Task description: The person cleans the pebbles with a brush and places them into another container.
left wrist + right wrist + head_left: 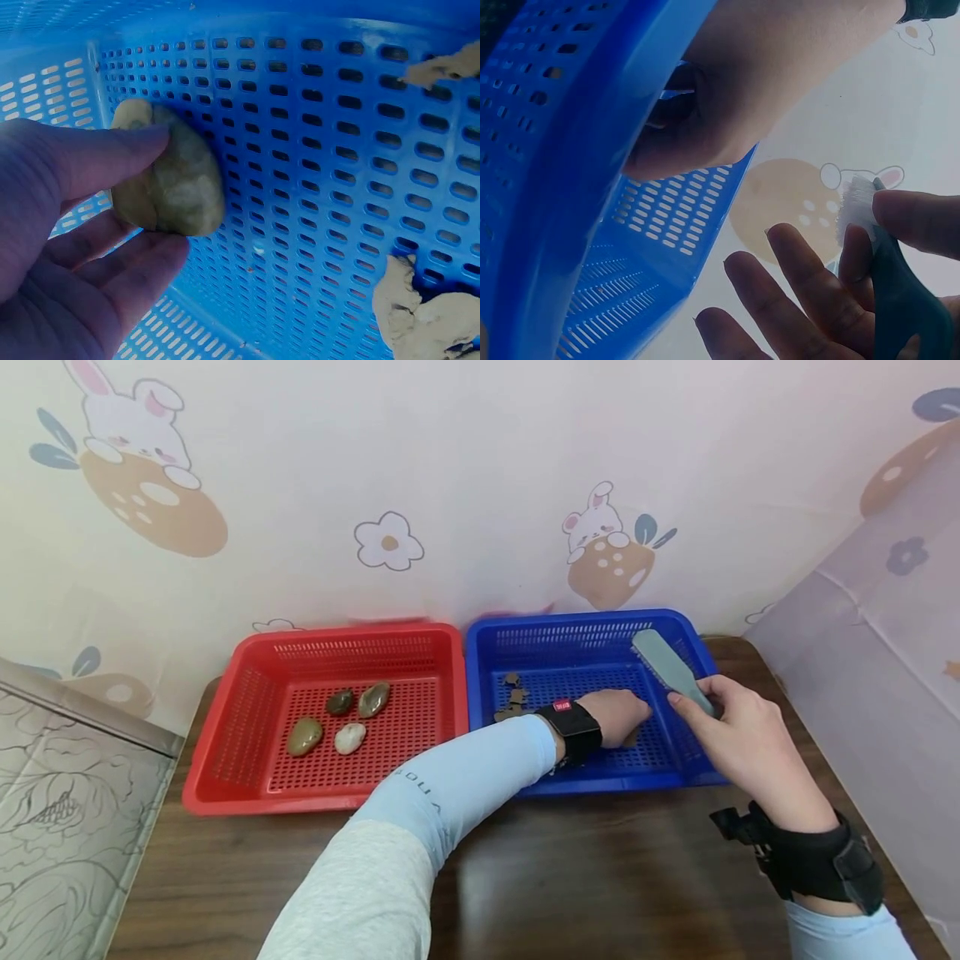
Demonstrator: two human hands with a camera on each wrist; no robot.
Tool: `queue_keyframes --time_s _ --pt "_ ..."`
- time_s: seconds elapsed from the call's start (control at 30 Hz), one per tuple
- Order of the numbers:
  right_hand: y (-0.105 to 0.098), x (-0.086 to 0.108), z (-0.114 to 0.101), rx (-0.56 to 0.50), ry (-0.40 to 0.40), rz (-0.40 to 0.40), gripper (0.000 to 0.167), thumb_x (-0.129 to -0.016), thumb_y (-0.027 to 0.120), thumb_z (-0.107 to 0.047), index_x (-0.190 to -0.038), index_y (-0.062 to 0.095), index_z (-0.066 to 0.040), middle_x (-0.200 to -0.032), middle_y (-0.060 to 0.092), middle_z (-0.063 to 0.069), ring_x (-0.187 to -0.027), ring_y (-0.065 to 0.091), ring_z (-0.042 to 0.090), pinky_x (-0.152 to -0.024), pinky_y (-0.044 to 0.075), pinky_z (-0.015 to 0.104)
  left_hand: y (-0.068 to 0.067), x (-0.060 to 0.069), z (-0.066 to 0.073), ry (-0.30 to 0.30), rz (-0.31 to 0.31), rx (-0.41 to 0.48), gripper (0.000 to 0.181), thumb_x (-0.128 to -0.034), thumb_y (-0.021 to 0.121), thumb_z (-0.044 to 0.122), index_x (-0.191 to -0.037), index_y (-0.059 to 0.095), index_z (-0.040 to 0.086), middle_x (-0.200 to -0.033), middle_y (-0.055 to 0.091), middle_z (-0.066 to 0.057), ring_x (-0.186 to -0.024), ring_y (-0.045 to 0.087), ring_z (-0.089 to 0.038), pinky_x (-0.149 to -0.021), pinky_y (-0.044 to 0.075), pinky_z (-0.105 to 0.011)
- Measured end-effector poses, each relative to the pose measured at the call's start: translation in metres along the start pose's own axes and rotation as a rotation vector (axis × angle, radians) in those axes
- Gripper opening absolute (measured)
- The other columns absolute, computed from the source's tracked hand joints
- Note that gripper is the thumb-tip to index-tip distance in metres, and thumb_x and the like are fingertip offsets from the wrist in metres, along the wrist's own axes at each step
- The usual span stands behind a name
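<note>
My left hand (618, 714) reaches down into the blue basket (600, 679). In the left wrist view, its thumb and fingers pinch a smooth olive-brown stone (187, 180) close to the perforated bottom. The head view hides this stone behind the hand. A brush (667, 664) with a grey-green handle and white bristles (857, 202) is in my right hand (742, 735), held between thumb and index finger over the basket's right side. The other right fingers are spread off the handle. Tan, clay-like pieces (517, 696) lie on the basket floor left of my left hand.
A red basket (408, 735) stands directly left of the blue one, with several smooth stones (305, 737) inside. Both sit on a dark wooden table (570, 868) against a wall covered in patterned sheeting (480, 485). My left forearm crosses in front of both baskets.
</note>
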State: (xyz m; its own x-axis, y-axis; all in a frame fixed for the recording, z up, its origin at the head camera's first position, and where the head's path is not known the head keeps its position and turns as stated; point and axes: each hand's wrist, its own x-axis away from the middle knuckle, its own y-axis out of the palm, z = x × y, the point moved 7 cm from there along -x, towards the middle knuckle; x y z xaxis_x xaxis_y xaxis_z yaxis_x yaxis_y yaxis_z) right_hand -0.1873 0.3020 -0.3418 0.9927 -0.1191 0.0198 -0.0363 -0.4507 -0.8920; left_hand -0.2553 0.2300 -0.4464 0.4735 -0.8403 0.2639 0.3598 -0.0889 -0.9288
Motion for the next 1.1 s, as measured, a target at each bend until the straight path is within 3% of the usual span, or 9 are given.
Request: queue_keyframes --time_s 0.1,0.23,0.37,0.47,0.6,0.83,0.97,1.03,1.1 --pt "-0.002 0.0 -0.002 -0.001 -0.001 0.004 0.056 -0.092 0.043 -0.056 -0.111 0.053 -0.004 -0.073 0.052 0.011 -0.055 0.046 0.019 -0.039 0.033 0.028 -0.001 0.0 -0.002 0.011 0.003 -0.019 0.005 -0.0902 0.06 0.019 -0.089 0.056 0.021 -0.078 0.056 0.008 -0.069 0.049 -0.008 -0.063 0.038 -0.023" --pt "-0.002 0.003 -0.006 -0.023 -0.01 0.015 0.057 -0.092 0.043 -0.056 -0.113 0.052 -0.004 -0.078 0.058 0.014 -0.06 0.051 0.02 -0.04 0.039 0.028 0.001 0.009 -0.007 -0.003 -0.017 -0.047 0.006 -0.0916 0.059 0.022 -0.097 0.057 0.022 -0.084 0.059 0.007 -0.075 0.054 -0.008 -0.067 0.041 -0.024" --pt "-0.003 0.007 -0.014 -0.052 -0.027 0.029 0.054 -0.092 0.046 -0.054 -0.113 0.053 -0.004 -0.08 0.065 0.013 -0.063 0.058 0.019 -0.043 0.045 0.028 -0.003 0.026 -0.011 -0.008 -0.006 -0.109 0.009 -0.0937 0.054 0.016 -0.1 0.059 0.02 -0.089 0.061 0.005 -0.08 0.057 -0.009 -0.071 0.043 -0.025" --pt "-0.004 0.01 -0.019 -0.049 -0.028 0.053 0.054 -0.091 0.049 -0.055 -0.112 0.054 -0.005 -0.074 0.063 0.011 -0.056 0.055 0.017 -0.041 0.041 0.028 -0.008 0.039 -0.013 -0.011 0.028 -0.154 0.012 -0.0934 0.053 0.011 -0.1 0.06 0.019 -0.089 0.062 0.005 -0.082 0.058 -0.009 -0.073 0.046 -0.026" --pt "-0.008 0.015 -0.026 -0.045 -0.032 0.086 0.057 -0.089 0.048 -0.058 -0.113 0.054 -0.006 -0.075 0.059 0.012 -0.052 0.048 0.017 -0.038 0.034 0.029 -0.021 0.06 -0.018 -0.058 0.097 -0.116 0.013 -0.0938 0.052 0.009 -0.097 0.06 0.018 -0.085 0.061 0.005 -0.076 0.057 -0.008 -0.067 0.044 -0.024" --pt "-0.005 0.02 -0.037 -0.071 -0.041 0.073 0.058 -0.089 0.047 -0.059 -0.116 0.053 -0.008 -0.073 0.056 0.011 -0.05 0.046 0.016 -0.037 0.033 0.029 -0.047 0.102 -0.035 -0.2 0.228 0.217 0.024 -0.089 0.057 0.008 -0.071 0.044 0.016 -0.063 0.031 0.004 -0.053 0.031 -0.01 -0.048 0.026 -0.022" --pt "-0.002 0.022 -0.04 -0.085 -0.046 0.076 0.058 -0.088 0.048 -0.059 -0.115 0.053 -0.009 -0.075 0.055 0.011 -0.052 0.045 0.017 -0.037 0.032 0.029 -0.062 0.127 -0.044 -0.262 0.369 0.438 0.019 -0.0811 0.07 0.016 -0.068 0.057 0.015 -0.06 0.046 0.007 -0.049 0.041 -0.007 -0.046 0.036 -0.017" --pt "0.001 0.022 -0.041 -0.093 -0.046 0.07 0.059 -0.088 0.048 -0.06 -0.115 0.053 -0.009 -0.075 0.054 0.011 -0.053 0.045 0.017 -0.037 0.032 0.029 -0.069 0.14 -0.049 -0.289 0.449 0.555 0.008 -0.0799 0.072 0.018 -0.079 0.066 0.014 -0.069 0.058 0.006 -0.053 0.053 -0.007 -0.048 0.045 -0.017" --pt "0.003 0.022 -0.043 -0.107 -0.048 0.059 0.059 -0.088 0.047 -0.061 -0.116 0.053 -0.009 -0.075 0.054 0.011 -0.052 0.046 0.017 -0.036 0.033 0.029 -0.073 0.152 -0.053 -0.306 0.517 0.647 0.012 -0.0797 0.073 0.02 -0.087 0.07 0.012 -0.074 0.064 0.004 -0.057 0.059 -0.008 -0.051 0.05 -0.02"
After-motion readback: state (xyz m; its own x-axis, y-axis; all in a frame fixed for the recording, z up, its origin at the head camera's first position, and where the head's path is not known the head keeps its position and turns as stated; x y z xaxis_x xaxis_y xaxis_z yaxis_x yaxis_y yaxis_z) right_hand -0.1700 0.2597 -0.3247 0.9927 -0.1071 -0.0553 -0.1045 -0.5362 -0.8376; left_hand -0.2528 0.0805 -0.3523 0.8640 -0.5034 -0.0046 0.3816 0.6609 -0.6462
